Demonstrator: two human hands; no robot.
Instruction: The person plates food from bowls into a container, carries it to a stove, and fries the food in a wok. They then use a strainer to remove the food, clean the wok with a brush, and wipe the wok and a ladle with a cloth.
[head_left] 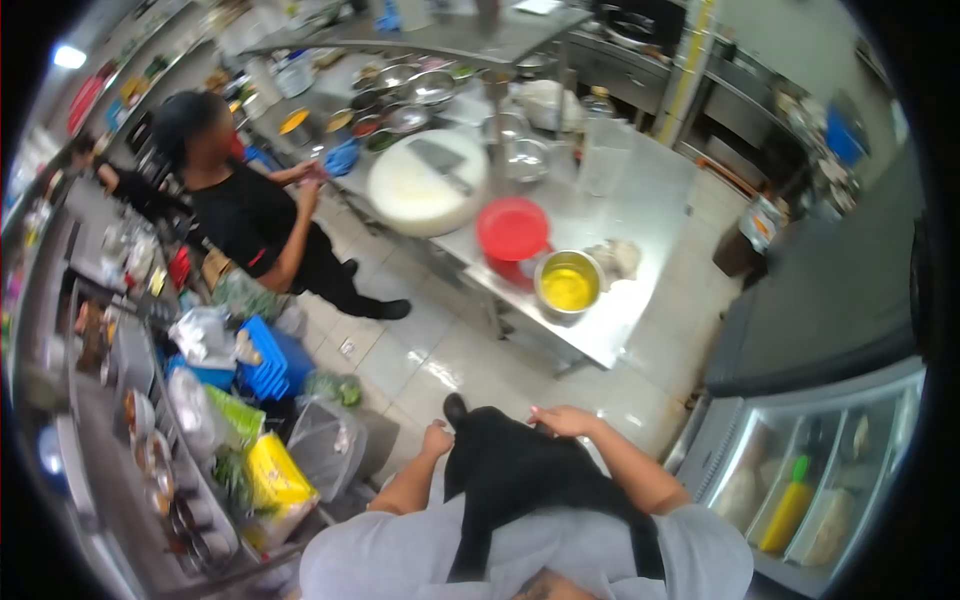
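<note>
I look down my own front: a grey shirt and a black apron [510, 470]. My left hand [437, 441] is curled into a fist at the apron's left edge and seems to grip the cloth. My right hand [566, 420] lies flat on top of the apron at the waist, fingers stretched toward the left. My black shoe [455, 406] shows on the tiled floor just past the hands. Neither hand holds a tool or any food.
A steel table [640, 210] ahead carries a red bowl [512, 230], a steel bowl of yellow liquid [568, 285] and a white round board with a cleaver [430, 180]. A co-worker in black [250, 215] stands at its left. A blue crate [265, 362] and bags line the left; a glass-door fridge [800, 480] stands at right.
</note>
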